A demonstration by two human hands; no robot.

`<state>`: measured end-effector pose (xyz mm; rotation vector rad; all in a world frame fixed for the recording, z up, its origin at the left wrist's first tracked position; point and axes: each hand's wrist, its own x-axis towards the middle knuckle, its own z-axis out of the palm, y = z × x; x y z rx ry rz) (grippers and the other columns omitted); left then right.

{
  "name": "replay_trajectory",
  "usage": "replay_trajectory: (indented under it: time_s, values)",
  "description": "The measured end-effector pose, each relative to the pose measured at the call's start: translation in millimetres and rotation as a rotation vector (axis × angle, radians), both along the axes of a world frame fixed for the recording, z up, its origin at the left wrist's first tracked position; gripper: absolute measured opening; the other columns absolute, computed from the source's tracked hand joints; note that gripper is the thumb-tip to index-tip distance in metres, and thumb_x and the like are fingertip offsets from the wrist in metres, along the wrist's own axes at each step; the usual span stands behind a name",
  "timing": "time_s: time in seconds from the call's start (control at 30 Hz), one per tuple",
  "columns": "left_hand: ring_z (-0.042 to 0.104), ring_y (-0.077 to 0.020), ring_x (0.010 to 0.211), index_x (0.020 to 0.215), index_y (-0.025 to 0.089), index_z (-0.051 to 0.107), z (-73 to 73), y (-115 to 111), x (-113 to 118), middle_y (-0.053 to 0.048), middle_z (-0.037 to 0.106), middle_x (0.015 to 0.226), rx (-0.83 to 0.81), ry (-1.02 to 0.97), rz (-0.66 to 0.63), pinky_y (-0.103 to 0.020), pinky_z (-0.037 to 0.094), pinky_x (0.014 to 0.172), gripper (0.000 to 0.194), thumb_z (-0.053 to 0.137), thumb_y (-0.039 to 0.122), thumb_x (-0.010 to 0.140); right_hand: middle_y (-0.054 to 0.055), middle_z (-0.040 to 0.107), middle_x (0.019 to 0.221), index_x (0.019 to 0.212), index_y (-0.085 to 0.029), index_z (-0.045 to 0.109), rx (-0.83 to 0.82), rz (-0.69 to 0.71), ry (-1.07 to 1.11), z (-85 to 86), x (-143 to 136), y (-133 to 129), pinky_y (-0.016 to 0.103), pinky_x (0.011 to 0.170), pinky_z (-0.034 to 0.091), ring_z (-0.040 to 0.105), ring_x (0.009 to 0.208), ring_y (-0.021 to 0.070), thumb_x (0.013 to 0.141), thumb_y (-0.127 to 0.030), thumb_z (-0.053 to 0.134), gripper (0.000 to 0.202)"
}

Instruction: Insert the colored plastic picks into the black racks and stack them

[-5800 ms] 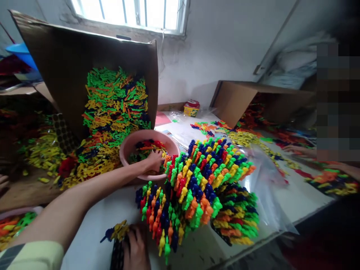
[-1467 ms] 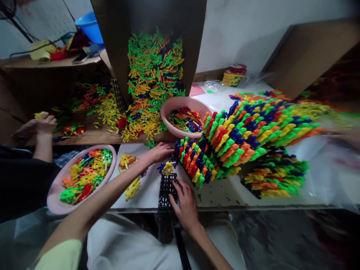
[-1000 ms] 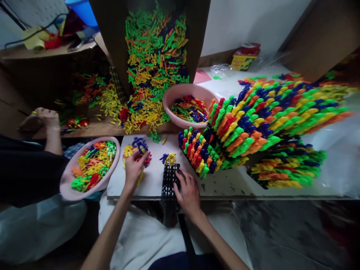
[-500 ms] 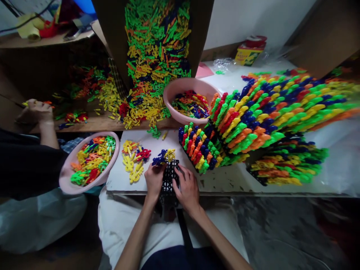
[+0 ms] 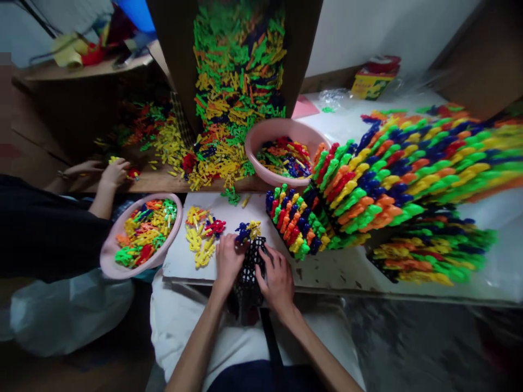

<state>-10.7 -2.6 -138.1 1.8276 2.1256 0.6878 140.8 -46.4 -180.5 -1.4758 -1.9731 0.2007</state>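
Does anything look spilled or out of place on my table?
Some green plastic and a yellow piece lie at the far edge of the white table, in front of the main heap; they look like strays.

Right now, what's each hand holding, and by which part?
Right hand: black grid rack, by its right side. Left hand: at the rack's left side, beside blue figures; grip unclear.
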Motion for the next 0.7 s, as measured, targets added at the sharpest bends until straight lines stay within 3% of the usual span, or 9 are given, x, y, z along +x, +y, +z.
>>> replay_trajectory:
  time_s: [0.13, 0.27, 0.4, 0.47, 0.57, 0.7]
  values:
    - [0.062, -0.0186, 0.082, 0.097, 0.02, 0.066, 17.8, 2.1, -28.4, -0.005, 0.07, 0.09, -0.012, -0.061, -0.128, -0.03, 0.05, 0.077, 0.017, 0.051, 0.022, 0.088, 0.008, 0.056, 0.139, 0.133, -0.02, 0.056, 0.025, 0.028, 0.005, -2.2, 1.2, 1.2, 0.041, 0.102, 0.045, 0.05, 0.122, 0.0243, 0.094, -0.025, 0.054, 0.04]
    - [0.059, -0.0284, 0.104, 0.11, 0.017, 0.064, 42.9, 15.5, -64.5, -0.014, 0.067, 0.11, 0.022, 0.366, -0.067, -0.04, 0.047, 0.089, 0.03, 0.05, 0.016, 0.084, 0.008, 0.058, 0.137, 0.131, -0.021, 0.057, 0.042, 0.009, 0.026, -1.0, -0.2, 1.1, 0.041, 0.101, 0.046, 0.052, 0.121, 0.0242, 0.093, -0.024, 0.055, 0.039]
    - [0.056, -0.0334, 0.108, 0.105, 0.014, 0.063, 46.3, 36.2, -79.4, -0.018, 0.064, 0.11, -0.1, 0.608, -0.181, -0.044, 0.045, 0.092, 0.025, 0.053, 0.024, 0.084, 0.009, 0.059, 0.136, 0.131, -0.021, 0.058, 0.043, 0.001, 0.038, 0.9, -1.1, 1.2, 0.041, 0.1, 0.047, 0.053, 0.12, 0.0242, 0.092, -0.024, 0.055, 0.039]
    - [0.054, -0.0336, 0.11, 0.107, 0.015, 0.061, 41.8, 43.3, -78.7, -0.017, 0.063, 0.112, -0.091, 0.626, -0.256, -0.044, 0.044, 0.092, 0.028, 0.056, 0.031, 0.085, 0.009, 0.059, 0.136, 0.13, -0.021, 0.059, 0.04, 0.001, 0.043, 0.7, -1.0, 1.2, 0.041, 0.1, 0.047, 0.053, 0.119, 0.0243, 0.092, -0.023, 0.055, 0.039]
    - [0.055, -0.0309, 0.104, 0.103, 0.017, 0.062, 34.2, 50.2, -73.1, -0.015, 0.062, 0.106, -0.033, 0.575, -0.266, -0.042, 0.045, 0.089, 0.024, 0.055, 0.033, 0.086, 0.009, 0.059, 0.136, 0.131, -0.022, 0.059, 0.036, -0.003, 0.05, -0.9, -1.0, 1.0, 0.042, 0.101, 0.047, 0.053, 0.12, 0.0244, 0.092, -0.024, 0.055, 0.039]
    - [0.058, -0.026, 0.096, 0.091, 0.02, 0.062, 33.8, 55.8, -65.8, -0.011, 0.065, 0.098, 0.158, 0.29, -0.234, -0.04, 0.046, 0.089, 0.015, 0.049, 0.026, 0.089, 0.009, 0.059, 0.136, 0.131, -0.023, 0.058, 0.017, 0.002, 0.076, -1.7, -1.3, 1.0, 0.042, 0.101, 0.048, 0.053, 0.121, 0.0246, 0.092, -0.024, 0.055, 0.039]
